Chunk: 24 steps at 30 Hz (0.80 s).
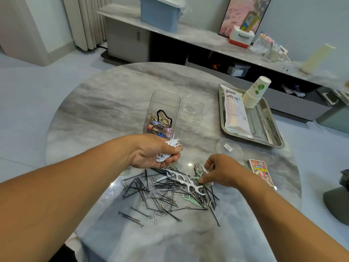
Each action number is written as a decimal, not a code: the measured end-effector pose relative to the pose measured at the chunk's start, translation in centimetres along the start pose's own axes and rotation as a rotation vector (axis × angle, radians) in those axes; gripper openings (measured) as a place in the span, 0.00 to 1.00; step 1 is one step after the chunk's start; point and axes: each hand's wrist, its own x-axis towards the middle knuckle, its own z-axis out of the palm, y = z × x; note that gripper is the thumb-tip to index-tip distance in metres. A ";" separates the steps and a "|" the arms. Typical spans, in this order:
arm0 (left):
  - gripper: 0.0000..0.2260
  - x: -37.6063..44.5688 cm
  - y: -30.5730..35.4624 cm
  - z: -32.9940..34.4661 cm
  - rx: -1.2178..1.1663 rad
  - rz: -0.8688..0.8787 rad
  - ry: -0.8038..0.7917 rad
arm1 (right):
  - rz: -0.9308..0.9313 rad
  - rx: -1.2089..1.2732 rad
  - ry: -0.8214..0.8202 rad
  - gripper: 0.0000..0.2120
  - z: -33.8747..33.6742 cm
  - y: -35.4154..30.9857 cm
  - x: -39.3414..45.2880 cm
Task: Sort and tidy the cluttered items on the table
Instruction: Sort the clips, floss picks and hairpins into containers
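My left hand (pixel 151 152) grips a bunch of white plastic floss picks (pixel 172 142). My right hand (pixel 221 171) pinches into the heap of black bobby pins (pixel 160 195).

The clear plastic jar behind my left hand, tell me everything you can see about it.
The clear plastic jar stands upright on the marble table, just beyond the left hand, whose bunch of white floss picks overlaps its base in this view. It is see-through, with rounded corners and fine vertical ribbing near its open top. Its lower part holds a jumble of hair clips, gold, black and coloured, with one wavy black clip rising above the rest. A clear round lid lies beside it on the right.
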 end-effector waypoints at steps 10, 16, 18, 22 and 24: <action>0.29 0.3 0.0 0.3 0.043 0.007 0.030 | -0.011 0.221 -0.004 0.15 1.5 -0.9 0.9; 0.23 0.6 0.3 0.0 -0.052 -0.069 0.049 | -0.074 0.304 0.086 0.07 0.3 -0.4 1.0; 0.27 0.7 0.3 -0.1 -0.068 -0.075 0.042 | -0.085 0.361 0.092 0.07 -0.3 -0.3 0.9; 0.31 0.7 0.3 -0.1 -0.101 -0.079 0.035 | -0.126 0.583 0.067 0.08 -1.6 -0.5 0.2; 0.32 0.7 0.3 0.0 -0.111 -0.077 0.032 | -0.124 0.705 0.048 0.08 -2.1 -0.8 -0.1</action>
